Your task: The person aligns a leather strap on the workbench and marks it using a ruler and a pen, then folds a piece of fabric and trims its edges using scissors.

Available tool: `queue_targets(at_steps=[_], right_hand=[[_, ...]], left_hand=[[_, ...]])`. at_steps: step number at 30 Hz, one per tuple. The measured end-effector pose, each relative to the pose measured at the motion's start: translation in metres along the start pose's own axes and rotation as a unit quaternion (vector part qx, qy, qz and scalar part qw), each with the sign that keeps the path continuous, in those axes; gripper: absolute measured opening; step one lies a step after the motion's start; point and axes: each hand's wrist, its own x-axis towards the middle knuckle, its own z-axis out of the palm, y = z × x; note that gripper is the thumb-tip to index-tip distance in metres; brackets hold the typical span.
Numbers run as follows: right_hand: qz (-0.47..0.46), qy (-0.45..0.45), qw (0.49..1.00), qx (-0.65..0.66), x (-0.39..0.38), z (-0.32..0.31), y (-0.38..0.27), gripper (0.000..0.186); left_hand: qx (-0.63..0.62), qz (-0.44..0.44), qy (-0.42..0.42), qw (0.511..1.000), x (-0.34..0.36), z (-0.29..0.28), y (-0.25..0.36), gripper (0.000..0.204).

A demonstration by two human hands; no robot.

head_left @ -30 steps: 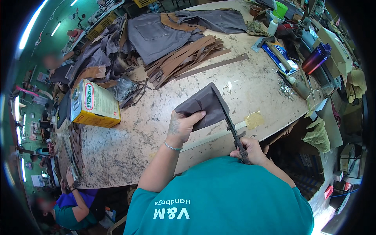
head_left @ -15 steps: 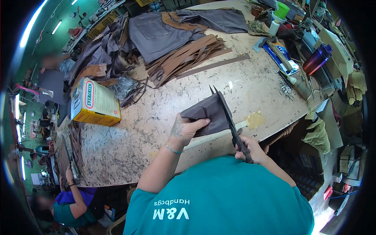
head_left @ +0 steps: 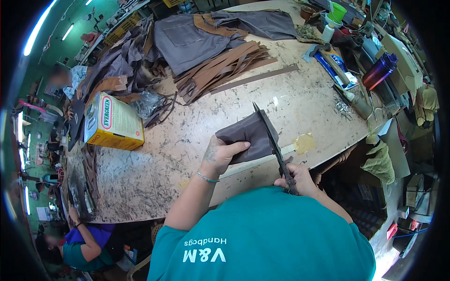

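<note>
My left hand [head_left: 224,153] pinches a dark brown piece of leather [head_left: 248,132], thumb on top and the other fingers hidden beneath. In my right hand [head_left: 298,180] is a pair of dark scissors [head_left: 276,149], my fingers wrapped round its handles. The blades lie along the right edge of the leather piece, pointing away from me, and look nearly closed together. A narrow bit of leather shows on the right side of the blades. Both hands are above the near part of the worktable [head_left: 164,187].
Brown leather strips [head_left: 220,70] lie in a pile, with larger dark leather sheets [head_left: 187,42] behind. A yellow and white can [head_left: 115,122] stands left. A hammer [head_left: 335,63], a purple bottle [head_left: 379,71] and metal clips [head_left: 344,107] sit right. Another person [head_left: 84,248] works at lower left.
The scissor blades have come together from slightly apart, and my right hand has shifted a little left. At far left, a person with a dark sheet has moved nearer the table.
</note>
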Motion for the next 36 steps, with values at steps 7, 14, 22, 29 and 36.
queue_targets(at_steps=[7, 14, 22, 29, 36], right_hand=[[-0.014, 0.056, 0.998, -0.010, 0.011, -0.013, 0.001, 0.029], [0.050, 0.292, 0.851, -0.434, 0.082, -0.131, -0.051, 0.044], [0.160, 0.222, 0.740, -0.614, 0.132, -0.192, -0.043, 0.032], [-0.235, 0.232, 0.769, -0.548, 0.181, -0.102, -0.040, 0.032], [-0.055, 0.118, 0.857, -0.498, 0.212, -0.095, -0.034, 0.018]], left_hand=[[0.022, 0.005, 0.042, 0.999, 0.003, -0.017, -0.006, 0.035], [0.128, 0.119, 0.227, 0.958, -0.012, -0.096, -0.005, 0.034], [0.095, 0.167, 0.303, 0.933, -0.041, -0.121, -0.007, 0.034], [0.067, 0.123, 0.323, 0.936, -0.047, -0.112, -0.005, 0.033], [0.018, 0.196, 0.342, 0.919, -0.075, -0.128, -0.010, 0.035]])
